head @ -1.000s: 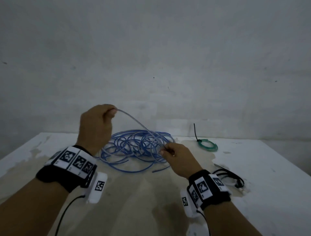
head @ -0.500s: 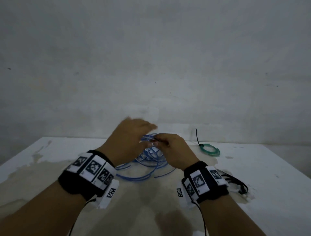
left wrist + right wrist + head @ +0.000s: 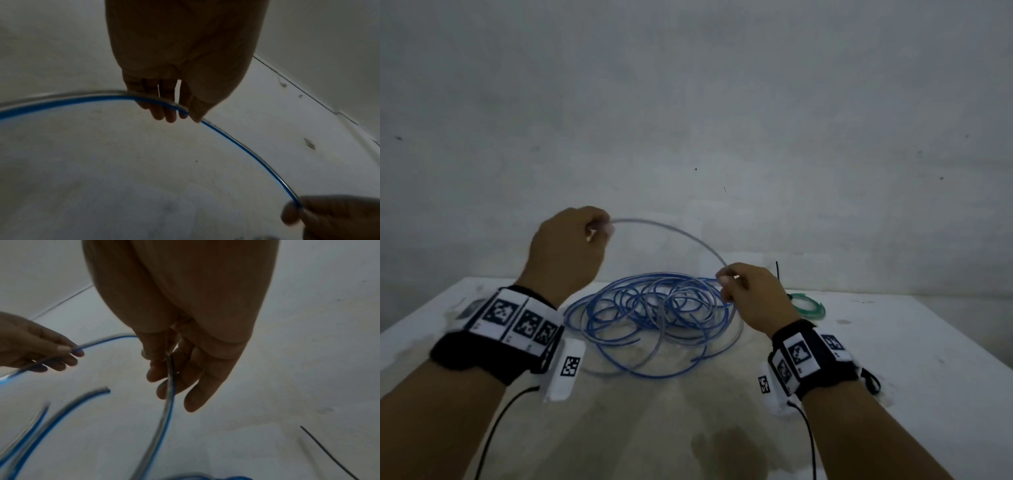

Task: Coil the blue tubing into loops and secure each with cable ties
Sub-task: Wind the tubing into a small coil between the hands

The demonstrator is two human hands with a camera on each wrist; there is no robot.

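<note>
Blue tubing (image 3: 654, 318) lies in a loose, messy heap on the white table (image 3: 928, 342), right in front of you, and one strand of it goes up from the heap into your hands

Your left hand (image 3: 566, 250) is up high, over the left side of the heap. Its thumb and fingertips are pinched tight on the strand, and the left wrist view shows the blue line running under those fingertips (image 3: 162, 113). Your right hand (image 3: 753, 298) is lower, just over the right edge of the heap, and its fingers are closed on the same strand too. In the right wrist view the tube hangs down through those fingers (image 3: 162, 374) toward the table

Between your two hands the strand makes a smooth bow in the air. I think you hold it apart like this so the piece stays free of the tangle and bends into a round shape, ready to be one loop. The low hand looks like the spot where loops get gathered, and the high hand feeds the next bit

A green coil (image 3: 806, 306) sits on the table behind your right hand, with a black cable tie (image 3: 779, 277) sticking up from it. More black ties (image 3: 871, 380) lie by your right wrist, close enough to grab when a blue bundle is ready. No tie is on the blue tubing yet
</note>
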